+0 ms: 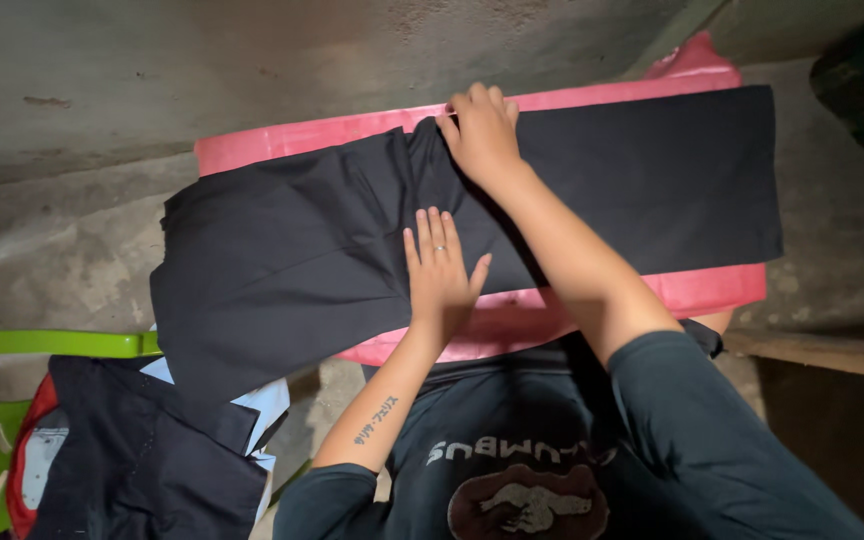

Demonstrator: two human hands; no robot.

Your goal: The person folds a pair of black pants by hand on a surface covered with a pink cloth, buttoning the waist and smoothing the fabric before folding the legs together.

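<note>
Black trousers (282, 250) lay lengthwise, left-right, under both hands. Left hand (439, 275) flat, fingers spread, pressing near edge. Right hand (482, 130) beyond it, pinching far edge.

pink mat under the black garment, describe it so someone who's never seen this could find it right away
On the grey concrete floor, find the large black garment that the left hand and right hand press flat. The pink mat is the sheet beneath it, showing as strips along the far and near edges. It is the only bright pink thing; the chair beside it is green.
</note>
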